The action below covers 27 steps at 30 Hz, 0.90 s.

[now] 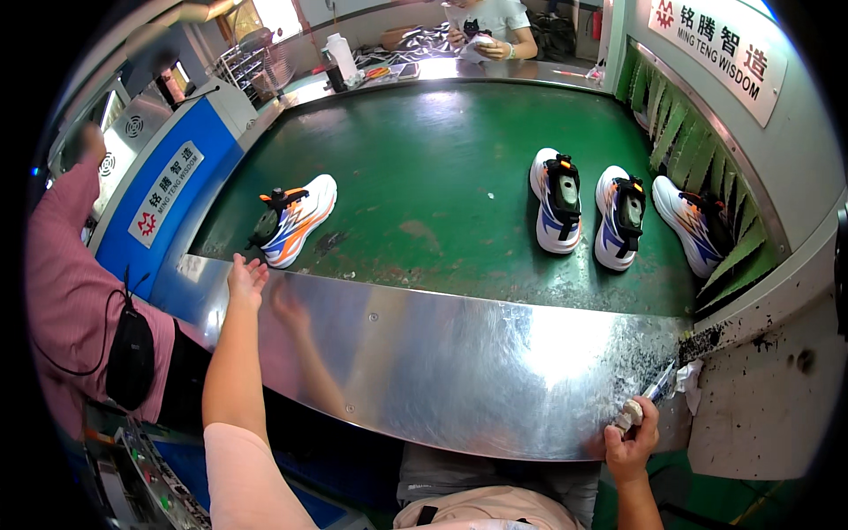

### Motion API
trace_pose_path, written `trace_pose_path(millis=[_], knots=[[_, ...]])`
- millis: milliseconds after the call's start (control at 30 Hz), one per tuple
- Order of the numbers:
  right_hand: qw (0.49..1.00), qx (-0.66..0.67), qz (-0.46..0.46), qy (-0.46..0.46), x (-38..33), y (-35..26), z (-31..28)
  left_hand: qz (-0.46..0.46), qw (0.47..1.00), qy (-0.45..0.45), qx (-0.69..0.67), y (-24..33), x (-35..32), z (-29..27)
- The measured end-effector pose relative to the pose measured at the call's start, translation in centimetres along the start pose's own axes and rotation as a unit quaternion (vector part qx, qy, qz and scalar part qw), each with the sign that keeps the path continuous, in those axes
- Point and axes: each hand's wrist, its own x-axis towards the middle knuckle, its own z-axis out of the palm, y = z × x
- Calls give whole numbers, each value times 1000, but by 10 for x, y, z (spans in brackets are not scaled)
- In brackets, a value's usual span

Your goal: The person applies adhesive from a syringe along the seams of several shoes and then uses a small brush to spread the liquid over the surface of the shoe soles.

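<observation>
At the left end of the green conveyor belt (415, 194), a white sneaker (300, 225) with orange and blue patterning rests tilted on its side. My left hand (248, 279) reaches up to its heel end with fingers stretched out and nothing in them; whether a fingertip touches the shoe I cannot tell. Over the metal ledge at the right, my right hand (632, 449) is closed around a whitish lump (629, 413). A slim pointed tool (658, 385), pale and bluish, sticks out past its fingers; its exact kind is unclear.
Two sneakers (556, 201) (620, 217) stand on the belt to the right. A third shoe (693, 225) lies partly under green curtain strips (707, 159). Crumpled white paper (689, 382) sits near my right hand. A person in pink (97, 265) is at left; another (499, 31) works across the belt.
</observation>
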Motion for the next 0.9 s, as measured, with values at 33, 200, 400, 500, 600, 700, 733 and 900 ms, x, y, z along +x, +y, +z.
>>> trace_pose_path(millis=[33,200,400,500,600,700,733,900], knots=[[1000,-1,4,2,-1,1,-1,0,1000,-13,27,2,2,4],[1000,-20,7,7,0,-3,-2,-83,996,-11,34,0,51,12],[998,-54,-6,13,-3,0,0,130,978,47,154,4,20,46],[1000,-17,10,10,-2,-5,3,320,899,-66,291,21,-45,59],[1000,-12,-9,23,0,-7,2,300,912,-129,249,16,-133,62],[998,-31,-44,32,1,-4,-5,248,942,-207,91,-11,-204,40],[999,-13,-44,27,4,-9,-4,256,944,-199,62,-17,-224,23],[999,10,-47,-22,10,-13,-4,246,950,-190,26,-41,-357,12]])
